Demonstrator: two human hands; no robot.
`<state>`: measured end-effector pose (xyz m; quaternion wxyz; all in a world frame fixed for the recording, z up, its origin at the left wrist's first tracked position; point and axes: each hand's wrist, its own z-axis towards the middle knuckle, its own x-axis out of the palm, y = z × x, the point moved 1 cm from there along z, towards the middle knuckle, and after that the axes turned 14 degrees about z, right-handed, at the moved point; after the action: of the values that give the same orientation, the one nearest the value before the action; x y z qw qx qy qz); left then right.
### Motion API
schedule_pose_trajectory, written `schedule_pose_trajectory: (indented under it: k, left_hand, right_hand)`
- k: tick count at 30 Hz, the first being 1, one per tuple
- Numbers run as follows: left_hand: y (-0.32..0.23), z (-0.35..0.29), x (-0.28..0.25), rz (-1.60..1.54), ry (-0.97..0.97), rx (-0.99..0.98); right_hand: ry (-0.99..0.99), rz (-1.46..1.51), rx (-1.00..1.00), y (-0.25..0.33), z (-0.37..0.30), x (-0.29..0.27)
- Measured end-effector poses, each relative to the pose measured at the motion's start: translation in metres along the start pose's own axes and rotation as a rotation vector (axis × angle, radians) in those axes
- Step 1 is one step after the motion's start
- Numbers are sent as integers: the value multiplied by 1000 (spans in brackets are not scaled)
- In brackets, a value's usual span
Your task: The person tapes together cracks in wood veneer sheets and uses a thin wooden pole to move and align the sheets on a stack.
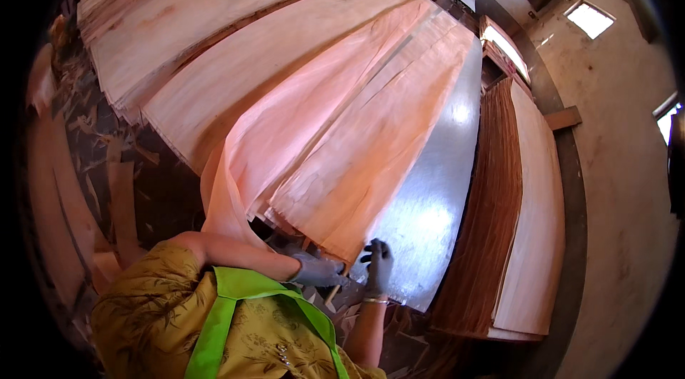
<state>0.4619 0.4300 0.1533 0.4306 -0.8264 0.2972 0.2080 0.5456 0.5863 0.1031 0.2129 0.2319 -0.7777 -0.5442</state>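
Note:
My left hand [319,270], in a grey glove, is closed around a thin wooden stick [332,296] at the near end of a stack of thin wood veneer sheets [367,158]. My right hand [379,268], gloved too, hovers just right of it by the near edge of a shiny metal tabletop [421,229]. Its dark-tipped fingers are bent but apart, and I see nothing in them. A loose pinkish veneer sheet [264,143] lies left of the stack, its near end curling down beside my left arm.
More veneer piles [207,8] spread out to the left. On the right stands a tall veneer stack [531,215] beside a plain wall [614,165]. Torn veneer scraps [121,193] litter the floor at the left.

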Motion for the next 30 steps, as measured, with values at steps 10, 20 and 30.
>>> schedule_pose_trajectory:
  k: [10, 20, 30]
  left_hand:
    - [43, 94, -58, -242, -620, 136]
    - [-17, 148, -76, -448, -619, 20]
    - [47, 66, -186, -643, -985, 325]
  right_hand:
    - [-118, 63, -70, -28, -21, -6]
    - [-210, -272, -431, 8, -60, 41]
    - [-199, 104, -598, 52, -128, 135]
